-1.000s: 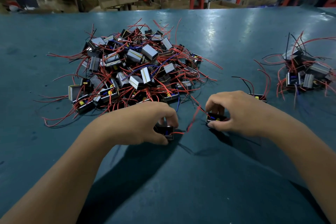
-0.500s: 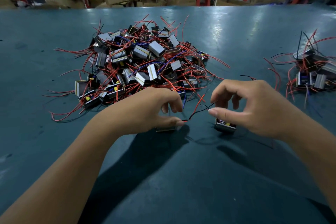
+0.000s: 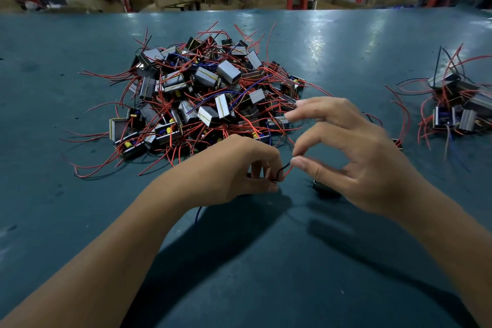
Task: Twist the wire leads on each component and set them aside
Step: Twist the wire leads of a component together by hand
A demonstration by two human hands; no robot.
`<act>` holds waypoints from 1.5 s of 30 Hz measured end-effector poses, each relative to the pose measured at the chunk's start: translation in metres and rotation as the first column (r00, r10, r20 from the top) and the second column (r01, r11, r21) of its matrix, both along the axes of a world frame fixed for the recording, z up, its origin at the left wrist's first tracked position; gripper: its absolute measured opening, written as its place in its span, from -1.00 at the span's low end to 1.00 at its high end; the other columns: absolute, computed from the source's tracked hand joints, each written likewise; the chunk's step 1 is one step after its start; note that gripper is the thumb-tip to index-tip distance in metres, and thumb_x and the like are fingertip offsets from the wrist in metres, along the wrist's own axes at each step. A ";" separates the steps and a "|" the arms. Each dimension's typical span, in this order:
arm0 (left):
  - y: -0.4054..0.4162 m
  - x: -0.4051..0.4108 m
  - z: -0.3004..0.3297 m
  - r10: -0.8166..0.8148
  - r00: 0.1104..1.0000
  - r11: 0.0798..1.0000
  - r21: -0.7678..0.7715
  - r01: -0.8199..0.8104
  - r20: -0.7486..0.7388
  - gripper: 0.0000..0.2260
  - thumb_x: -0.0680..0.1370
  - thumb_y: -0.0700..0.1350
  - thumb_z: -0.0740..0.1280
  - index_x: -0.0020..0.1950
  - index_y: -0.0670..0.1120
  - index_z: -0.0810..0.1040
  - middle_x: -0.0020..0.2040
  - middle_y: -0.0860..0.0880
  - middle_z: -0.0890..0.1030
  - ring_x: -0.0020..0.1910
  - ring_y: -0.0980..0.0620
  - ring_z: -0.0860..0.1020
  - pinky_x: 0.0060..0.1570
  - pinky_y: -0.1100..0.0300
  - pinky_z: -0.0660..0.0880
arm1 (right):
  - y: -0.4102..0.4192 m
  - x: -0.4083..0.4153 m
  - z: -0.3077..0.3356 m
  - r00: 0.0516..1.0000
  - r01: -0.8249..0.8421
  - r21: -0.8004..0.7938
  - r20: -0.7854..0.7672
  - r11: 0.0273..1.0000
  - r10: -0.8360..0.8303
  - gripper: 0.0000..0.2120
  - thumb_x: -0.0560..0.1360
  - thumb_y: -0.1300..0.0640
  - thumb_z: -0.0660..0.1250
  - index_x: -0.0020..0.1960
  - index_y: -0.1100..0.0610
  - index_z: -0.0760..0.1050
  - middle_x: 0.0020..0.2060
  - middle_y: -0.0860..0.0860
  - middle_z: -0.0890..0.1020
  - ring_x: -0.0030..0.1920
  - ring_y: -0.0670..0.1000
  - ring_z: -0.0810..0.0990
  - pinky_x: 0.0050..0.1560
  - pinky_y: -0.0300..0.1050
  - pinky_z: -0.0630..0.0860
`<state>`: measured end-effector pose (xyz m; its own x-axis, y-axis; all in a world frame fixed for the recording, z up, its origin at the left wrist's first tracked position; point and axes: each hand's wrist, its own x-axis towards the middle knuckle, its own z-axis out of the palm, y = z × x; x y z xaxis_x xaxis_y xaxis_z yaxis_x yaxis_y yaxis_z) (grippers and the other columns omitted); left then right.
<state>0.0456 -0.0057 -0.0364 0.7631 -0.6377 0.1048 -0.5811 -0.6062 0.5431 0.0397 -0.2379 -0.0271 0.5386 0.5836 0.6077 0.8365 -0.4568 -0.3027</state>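
A worker's left hand [image 3: 239, 168] now pins a component, mostly hidden, to the surface [image 3: 266, 274] while the right hand [image 3: 354, 157], risen from its own component [image 3: 326, 190], pinches the red and black leads [image 3: 285, 170] — twisting has begun. Beyond lies the tangled unworked pile [image 3: 207, 98]; right of it, the finished pile [image 3: 458, 106].

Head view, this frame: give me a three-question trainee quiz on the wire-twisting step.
1. True or false: the right hand pinches the red lead.
2. Which is larger: A, the central pile, or B, the right-hand pile?
3. Fill in: the left hand holds the leads low, near the ___ tabletop.

Key: 1 true; 2 A; 3 teal.
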 end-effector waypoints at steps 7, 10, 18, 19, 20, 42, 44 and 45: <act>0.002 0.003 0.000 0.020 0.997 0.999 -0.046 -0.024 -0.076 -0.89 0.55 0.07 0.44 -0.10 0.07 0.61 -0.24 0.15 0.58 -0.27 0.16 0.52 -0.28 0.38 0.40 | 0.002 0.000 -0.007 0.973 0.130 0.061 -0.202 0.990 -0.116 -0.87 0.59 0.01 0.34 -0.07 0.06 0.51 -0.29 -0.13 0.61 -0.24 -0.07 0.60 -0.12 -0.11 0.48; 0.005 0.004 0.002 0.048 0.994 0.997 -0.061 -0.054 -0.098 -0.86 0.59 0.09 0.37 -0.11 0.07 0.59 -0.23 0.09 0.61 -0.26 0.15 0.52 -0.24 0.31 0.43 | 0.000 0.001 -0.007 0.953 0.166 0.092 -0.272 0.982 -0.136 -0.88 0.58 0.03 0.35 -0.10 0.04 0.48 -0.45 -0.02 0.57 -0.42 0.02 0.52 -0.30 -0.11 0.43; 0.002 0.005 -0.001 0.179 0.984 0.978 -0.107 -0.181 -0.021 -0.91 0.59 0.01 0.40 -0.10 0.08 0.55 -0.30 0.10 0.64 -0.30 0.12 0.60 -0.23 0.09 0.51 | -0.005 0.004 -0.006 0.884 0.178 0.075 -0.450 0.981 -0.126 -0.85 0.47 -0.03 0.48 -0.16 -0.02 0.54 -0.41 -0.12 0.65 -0.43 -0.13 0.58 -0.35 -0.37 0.41; 0.002 0.005 -0.001 0.194 0.981 0.974 -0.114 -0.195 -0.017 -0.90 0.59 0.00 0.40 -0.10 0.07 0.54 -0.29 0.11 0.64 -0.30 0.14 0.61 -0.23 0.11 0.52 | -0.006 0.005 -0.005 0.870 0.169 0.066 -0.479 0.983 -0.117 -0.85 0.45 -0.03 0.49 -0.17 -0.02 0.55 -0.40 -0.12 0.67 -0.41 -0.15 0.60 -0.34 -0.40 0.41; 0.002 0.005 -0.001 0.210 0.977 0.970 -0.121 -0.212 -0.022 -0.89 0.58 -0.01 0.41 -0.09 0.06 0.51 -0.28 0.11 0.65 -0.31 0.15 0.62 -0.23 0.12 0.52 | -0.008 0.006 -0.004 0.855 0.159 0.050 -0.506 0.986 -0.112 -0.85 0.44 -0.04 0.49 -0.17 -0.03 0.55 -0.38 -0.11 0.68 -0.41 -0.15 0.60 -0.33 -0.40 0.41; -0.011 -0.002 -0.005 0.206 0.970 0.978 0.016 -0.209 0.131 -0.85 0.54 -0.16 0.47 -0.06 0.03 0.52 -0.09 0.17 0.59 -0.21 0.26 0.53 -0.19 0.30 0.44 | -0.039 0.020 0.008 0.838 0.171 -0.223 -0.478 0.960 -0.261 -0.89 0.48 0.06 0.47 -0.18 -0.05 0.55 -0.31 -0.16 0.64 -0.31 -0.16 0.56 -0.26 -0.37 0.42; -0.010 -0.001 -0.005 0.191 0.975 0.980 0.034 -0.196 0.112 -0.81 0.53 -0.13 0.48 -0.06 0.08 0.49 -0.10 0.21 0.54 -0.19 0.33 0.48 -0.20 0.43 0.34 | -0.039 0.022 0.004 0.834 0.234 -0.272 -0.437 0.933 -0.336 -0.88 0.47 0.05 0.48 -0.18 -0.06 0.55 -0.31 -0.15 0.64 -0.27 -0.15 0.58 -0.22 -0.30 0.46; -0.010 -0.001 -0.005 0.183 0.978 0.981 0.040 -0.188 0.102 -0.80 0.52 -0.11 0.48 -0.06 0.10 0.48 -0.11 0.23 0.52 -0.19 0.34 0.47 -0.20 0.44 0.33 | -0.038 0.023 0.002 0.829 0.252 -0.291 -0.427 0.923 -0.361 -0.88 0.48 0.04 0.47 -0.18 -0.07 0.55 -0.30 -0.15 0.64 -0.25 -0.15 0.58 -0.21 -0.27 0.47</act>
